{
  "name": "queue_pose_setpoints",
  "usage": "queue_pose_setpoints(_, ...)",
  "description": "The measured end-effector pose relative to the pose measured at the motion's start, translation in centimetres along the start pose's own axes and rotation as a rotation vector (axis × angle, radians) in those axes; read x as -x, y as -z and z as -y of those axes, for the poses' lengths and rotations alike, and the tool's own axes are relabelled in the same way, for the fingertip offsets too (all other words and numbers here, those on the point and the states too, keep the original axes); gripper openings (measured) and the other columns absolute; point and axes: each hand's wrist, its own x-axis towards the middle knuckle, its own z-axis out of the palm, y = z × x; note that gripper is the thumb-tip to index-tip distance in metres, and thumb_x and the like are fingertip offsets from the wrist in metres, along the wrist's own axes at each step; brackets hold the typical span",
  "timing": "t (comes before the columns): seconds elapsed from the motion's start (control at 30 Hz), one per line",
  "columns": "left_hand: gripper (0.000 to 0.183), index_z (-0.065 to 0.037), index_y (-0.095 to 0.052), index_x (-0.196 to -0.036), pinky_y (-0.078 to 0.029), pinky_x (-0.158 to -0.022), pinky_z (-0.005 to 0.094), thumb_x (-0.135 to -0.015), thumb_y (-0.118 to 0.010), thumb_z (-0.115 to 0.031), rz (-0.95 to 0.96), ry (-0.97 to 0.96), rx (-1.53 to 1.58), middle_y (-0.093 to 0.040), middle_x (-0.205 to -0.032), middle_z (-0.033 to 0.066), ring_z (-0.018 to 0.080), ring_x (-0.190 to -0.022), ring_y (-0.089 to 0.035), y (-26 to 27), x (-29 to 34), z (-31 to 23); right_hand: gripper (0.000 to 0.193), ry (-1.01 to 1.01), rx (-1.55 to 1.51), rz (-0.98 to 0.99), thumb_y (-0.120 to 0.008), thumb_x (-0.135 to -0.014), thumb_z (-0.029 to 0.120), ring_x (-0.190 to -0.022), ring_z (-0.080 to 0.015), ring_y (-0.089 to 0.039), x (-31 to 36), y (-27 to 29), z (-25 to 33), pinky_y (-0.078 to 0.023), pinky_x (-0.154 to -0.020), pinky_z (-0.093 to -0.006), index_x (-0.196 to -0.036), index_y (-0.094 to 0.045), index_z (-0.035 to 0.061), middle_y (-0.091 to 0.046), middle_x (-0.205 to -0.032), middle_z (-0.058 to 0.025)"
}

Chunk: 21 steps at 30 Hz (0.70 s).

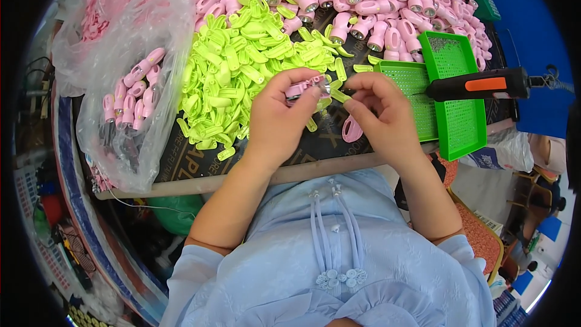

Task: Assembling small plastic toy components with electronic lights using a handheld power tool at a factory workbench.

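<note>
Left hand (pixel 278 115): fingers curled, thumb pressing down, closed round a pink torch body (pixel 296 89), its clear-and-silver end toward my other hand. Right hand (pixel 387 115): thumb and forefinger pinched on a green strip (pixel 340 94), remaining fingers curled in. Strip is just beside the torch end (can't tell if they touch). Both parts are over the middle of the desk (pixel 315 149), nearer its near edge than its far edge.

Loose pink oval piece (pixel 351 129) lies on the desk under my right hand, toward the near edge. Heap of green strips (pixel 230 79) fills the desk left of centre, from close to the near edge up to the pink torches (pixel 369 6). Those are piled along the far edge, lamp ends pointing various ways.

Left edge: clear plastic bag (pixel 163 24), cluster of pink torches (pixel 128 100) among its folds. Right edge: small green tray (pixel 423 118) with long green tray (pixel 463 149) beside it, grey metal bits (pixel 445 44) at the long one's far end. Black-and-orange power driver (pixel 481 84) lies across the long tray, nose pointing left.
</note>
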Motion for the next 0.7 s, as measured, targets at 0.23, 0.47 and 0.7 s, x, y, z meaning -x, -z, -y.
queue_pose_setpoints(0.23,0.023,-0.001,-0.065,-0.116,-0.042,-0.062,0.0179,-0.095,-0.066,-0.011,0.041,0.129,0.302,-0.065,-0.093,0.0,0.0032,-0.073,-0.053,0.1,-0.2,0.2,0.015,0.668,0.652,0.155,-0.065,-0.068,0.004,-0.084,-0.0257,-0.056,-0.4,-1.0,-1.8,-0.048,-0.074,-0.0364,-0.081,-0.069,0.007,-0.06,-0.084,-0.005)
queue_pose_setpoints(0.47,0.027,0.002,-0.064,-0.117,-0.042,-0.059,0.021,-0.093,-0.069,-0.009,0.003,0.193,0.166,-0.065,-0.088,0.0034,0.0073,-0.069,-0.055,0.9,0.1,-0.7,0.002,0.709,0.852,0.198,-0.063,-0.07,0.01,-0.083,-0.0235,-0.053,-0.6,-1.9,-2.7,-0.047,-0.074,-0.0353,-0.071,-0.063,0.0086,-0.055,-0.078,-0.0037)
queue_pose_setpoints(0.7,0.028,0.003,-0.066,-0.115,-0.043,-0.055,0.0211,-0.091,-0.071,-0.009,0.04,0.211,0.12,-0.065,-0.084,0.0032,0.0079,-0.065,-0.055,1.8,0.2,-1.2,0.003,0.651,0.751,0.252,-0.065,-0.068,0.008,-0.084,-0.0257,-0.056,-1.3,-1.7,-2.2,-0.047,-0.074,-0.0375,-0.071,-0.064,0.0079,-0.06,-0.079,-0.0045)
